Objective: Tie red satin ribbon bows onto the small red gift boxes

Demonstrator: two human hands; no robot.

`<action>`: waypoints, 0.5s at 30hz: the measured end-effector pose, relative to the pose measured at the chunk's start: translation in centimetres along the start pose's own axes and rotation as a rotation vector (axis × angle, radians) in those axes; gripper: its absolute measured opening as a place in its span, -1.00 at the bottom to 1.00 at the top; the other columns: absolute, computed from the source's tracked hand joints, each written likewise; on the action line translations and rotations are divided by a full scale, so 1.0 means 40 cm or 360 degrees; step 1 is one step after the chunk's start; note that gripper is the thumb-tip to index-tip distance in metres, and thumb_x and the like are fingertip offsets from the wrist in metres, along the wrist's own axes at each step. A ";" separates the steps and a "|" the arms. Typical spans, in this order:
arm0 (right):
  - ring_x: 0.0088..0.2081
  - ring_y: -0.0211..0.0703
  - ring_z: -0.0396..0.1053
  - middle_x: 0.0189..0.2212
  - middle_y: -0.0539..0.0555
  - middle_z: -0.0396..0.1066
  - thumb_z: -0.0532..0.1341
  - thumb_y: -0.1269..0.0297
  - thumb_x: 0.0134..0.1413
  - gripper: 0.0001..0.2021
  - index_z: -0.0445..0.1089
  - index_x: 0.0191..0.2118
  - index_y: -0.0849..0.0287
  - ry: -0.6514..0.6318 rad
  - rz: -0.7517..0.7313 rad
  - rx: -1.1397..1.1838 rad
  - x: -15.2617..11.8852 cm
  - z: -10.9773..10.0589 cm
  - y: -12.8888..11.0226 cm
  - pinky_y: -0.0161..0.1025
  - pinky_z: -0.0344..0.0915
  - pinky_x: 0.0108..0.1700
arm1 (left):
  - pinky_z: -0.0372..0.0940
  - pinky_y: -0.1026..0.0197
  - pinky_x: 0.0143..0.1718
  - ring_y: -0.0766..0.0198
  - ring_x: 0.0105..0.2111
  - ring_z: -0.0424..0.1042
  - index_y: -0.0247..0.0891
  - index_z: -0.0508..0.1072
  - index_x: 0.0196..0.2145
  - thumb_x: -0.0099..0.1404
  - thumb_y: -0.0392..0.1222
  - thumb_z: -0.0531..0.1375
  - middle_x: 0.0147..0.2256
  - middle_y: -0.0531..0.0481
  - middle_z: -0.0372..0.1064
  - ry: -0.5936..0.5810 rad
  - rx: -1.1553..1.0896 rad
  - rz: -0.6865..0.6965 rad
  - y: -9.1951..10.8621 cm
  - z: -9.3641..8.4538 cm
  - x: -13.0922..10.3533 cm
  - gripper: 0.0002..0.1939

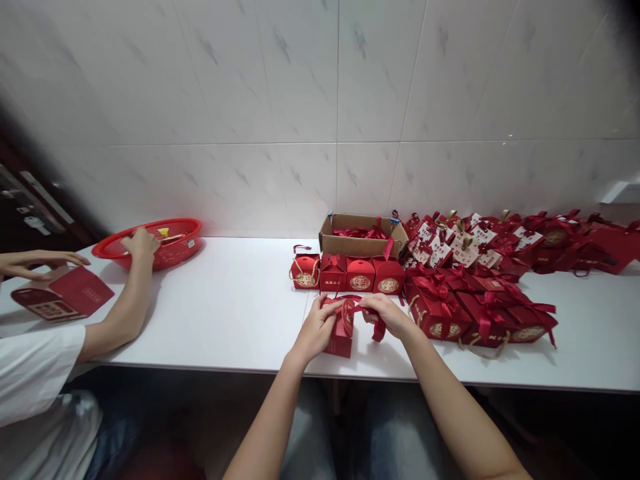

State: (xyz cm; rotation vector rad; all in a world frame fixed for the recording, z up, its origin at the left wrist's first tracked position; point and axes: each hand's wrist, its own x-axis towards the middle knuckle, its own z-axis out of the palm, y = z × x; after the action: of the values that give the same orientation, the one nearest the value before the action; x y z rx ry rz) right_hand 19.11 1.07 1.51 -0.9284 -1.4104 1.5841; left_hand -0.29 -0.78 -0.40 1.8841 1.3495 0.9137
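A small red gift box stands near the table's front edge, in front of a row of similar boxes. My left hand is closed on the upper left side of this box. A dark red ribbon runs over the box top to the right. Pinched on the ribbon is my right hand, just right of the box, with a loose length hanging below the fingers. Behind, several red boxes with gold print stand side by side.
An open cardboard box holds red ribbons at the wall. Ribboned red boxes and tagged ones crowd the right. At left, a person reaches into a red basket while holding a larger red box.
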 end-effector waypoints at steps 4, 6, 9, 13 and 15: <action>-0.67 -0.39 -0.07 -0.77 -0.14 -0.01 0.20 0.15 -0.12 -0.66 0.07 -0.68 0.15 -0.0010 0.0001 -0.0015 -0.006 0.004 -0.011 -0.31 -0.13 -0.56 | -0.09 0.04 0.25 0.13 0.23 -0.02 -0.08 0.39 0.03 0.31 -0.22 -0.05 0.19 -0.09 -0.03 -0.0016 0.0001 0.0000 0.002 -0.001 -0.002 -0.61; -0.67 -0.39 -0.06 -0.78 -0.14 -0.01 0.20 0.14 -0.13 -0.66 0.07 -0.69 0.15 -0.0016 0.0010 -0.0032 -0.008 0.006 -0.016 -0.31 -0.13 -0.57 | -0.09 0.04 0.25 0.13 0.23 -0.02 -0.07 0.38 0.04 0.32 -0.22 -0.05 0.19 -0.09 -0.03 -0.0019 -0.0005 -0.0002 0.004 -0.002 -0.003 -0.61; -0.67 -0.39 -0.05 -0.78 -0.14 0.00 0.19 0.13 -0.14 -0.66 0.07 -0.69 0.15 -0.0003 0.0016 -0.0045 -0.008 0.008 -0.018 -0.32 -0.12 -0.57 | -0.10 0.04 0.25 0.13 0.24 -0.03 -0.08 0.37 0.05 0.32 -0.22 -0.05 0.19 -0.09 -0.03 -0.0013 -0.0015 -0.0009 0.009 -0.002 -0.006 -0.60; -0.67 -0.39 -0.06 -0.78 -0.13 -0.01 0.19 0.14 -0.14 -0.67 0.09 -0.69 0.15 0.0012 0.0006 -0.0063 -0.004 0.005 -0.009 -0.32 -0.12 -0.57 | -0.11 0.03 0.26 0.14 0.24 -0.03 -0.09 0.37 0.05 0.32 -0.23 -0.05 0.19 -0.10 -0.02 0.0005 -0.0020 -0.0009 0.015 -0.002 -0.008 -0.61; -0.67 -0.39 -0.06 -0.78 -0.13 -0.01 0.18 0.15 -0.14 -0.68 0.09 -0.70 0.16 0.0016 0.0005 -0.0071 -0.004 0.002 -0.004 -0.32 -0.12 -0.57 | -0.11 0.03 0.26 0.14 0.24 -0.03 -0.09 0.38 0.04 0.32 -0.23 -0.05 0.19 -0.10 -0.01 0.0002 -0.0021 -0.0008 0.016 -0.002 -0.008 -0.61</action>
State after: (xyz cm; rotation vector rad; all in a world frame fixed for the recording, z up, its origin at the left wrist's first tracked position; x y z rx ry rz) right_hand 19.10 0.90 1.69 -0.9639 -1.4433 1.5534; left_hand -0.12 -1.26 0.10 1.8701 1.3452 0.9194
